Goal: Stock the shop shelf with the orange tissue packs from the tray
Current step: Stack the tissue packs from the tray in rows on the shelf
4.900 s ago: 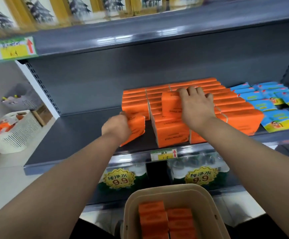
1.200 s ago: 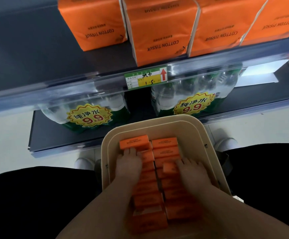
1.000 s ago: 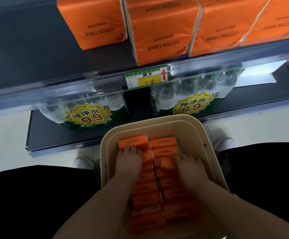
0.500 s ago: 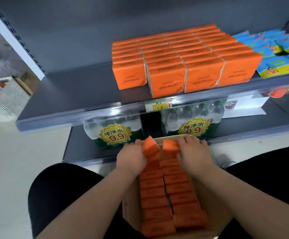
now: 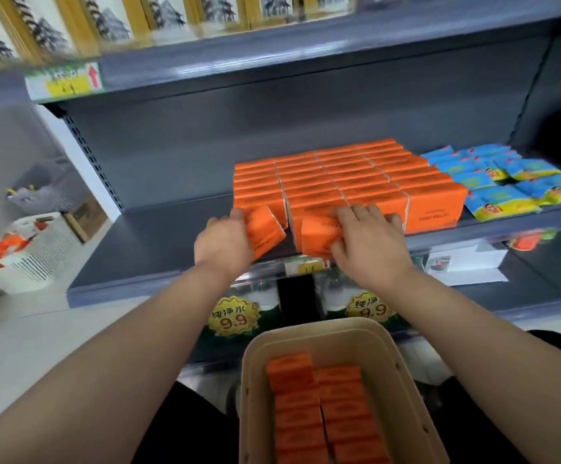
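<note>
While both of my arms reach up to the dark grey metal shelf (image 5: 158,242), each hand carries one pack. My left hand (image 5: 223,241) has its fingers curled round the first orange tissue pack (image 5: 265,229), a soft rectangular bundle in orange wrap. It is tilted, its top leaning left, and sits just in front of the leftmost column of stock. My right hand (image 5: 369,242) grips the second orange tissue pack (image 5: 319,234), fingers over the top and thumb below, its printed face towards me. That pack is at the shelf's front edge, against the next column. The two held packs are near each other but apart.

Behind them stands the block of orange tissue packs (image 5: 339,175), four columns deep on the shelf, filling its middle. Left of the block the shelf surface is bare grey. Right of it lie blue and yellow sachets (image 5: 506,182) in loose rows.

Below my wrists, the beige plastic tray (image 5: 403,373) holds two rows of remaining orange packs (image 5: 322,406), with its far end unfilled. A yellow price label (image 5: 307,266) sits on the shelf rail between my hands. Under it are bottled water multipacks (image 5: 233,316) with round yellow 9.9 stickers. A white slotted basket (image 5: 34,252) stands on the floor at far left.
</note>
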